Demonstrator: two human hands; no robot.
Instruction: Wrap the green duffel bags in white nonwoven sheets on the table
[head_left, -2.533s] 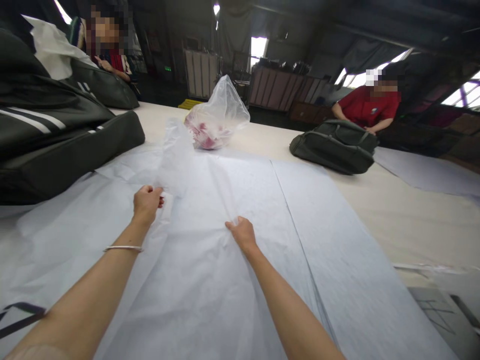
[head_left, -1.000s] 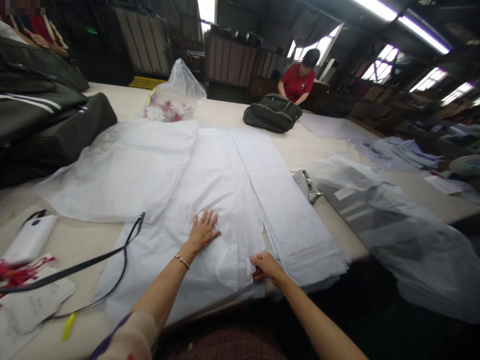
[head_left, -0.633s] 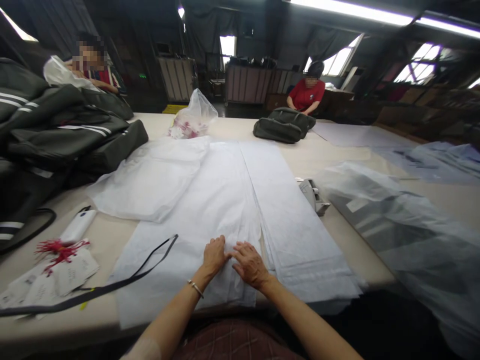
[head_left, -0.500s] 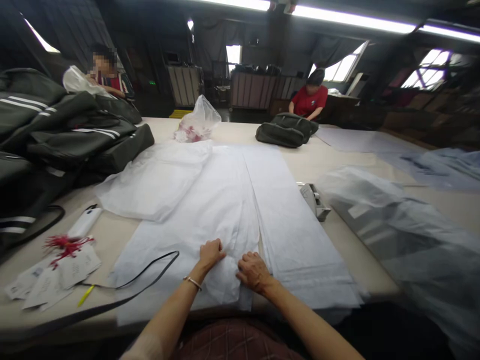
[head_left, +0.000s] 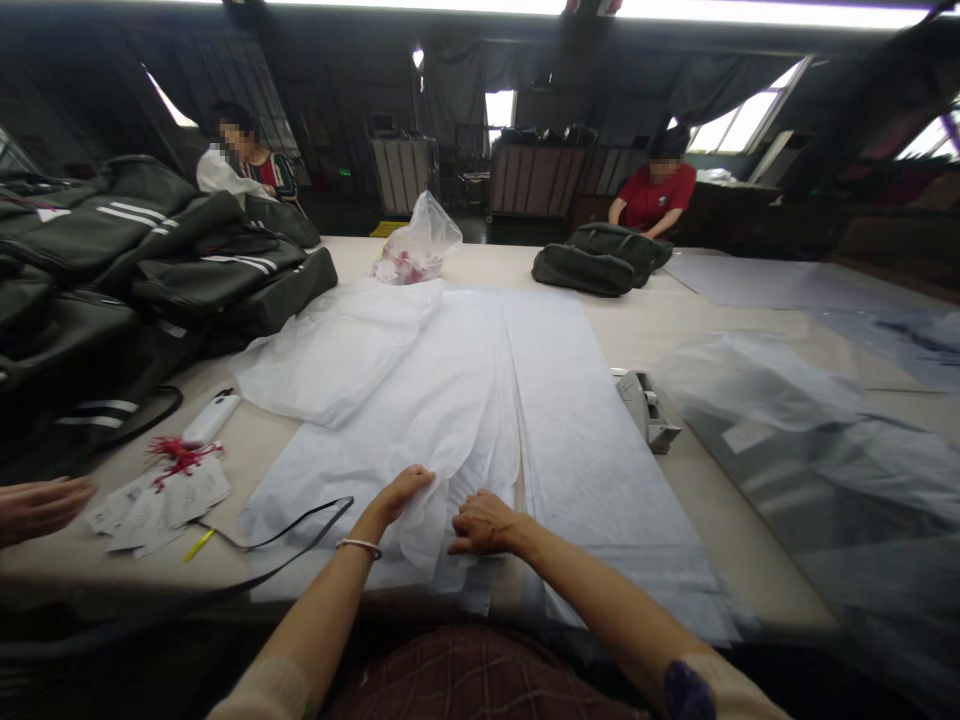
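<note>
Two side-by-side stacks of thin, whitish translucent plastic bags lie on the table before me. My left hand (head_left: 405,490) pinches the open-looking near edge of the top plastic bag (head_left: 420,400) on the left stack, lifting it into loose folds. Close beside it, my right hand (head_left: 484,522) is closed, its fingers curled over the same stack's near right edge; its fingertips are partly hidden. The right-hand stack of plastic bags (head_left: 577,430) lies flat, untouched by either hand. A dark strap (head_left: 300,545) runs across the left stack's near corner.
Dark bags with white stripes (head_left: 135,230) are heaped at left, near paper tags with red strings (head_left: 180,490). Another person's hand (head_left: 45,508) enters at left. A tape dispenser (head_left: 649,410) and a plastic-wrapped dark bag (head_left: 795,470) lie right. Two people work across the table.
The view has turned left. My left hand has drawn the bag's edge up and leftward, raising folds. My right hand has shifted slightly left. Another person's hand has appeared at the left edge.
</note>
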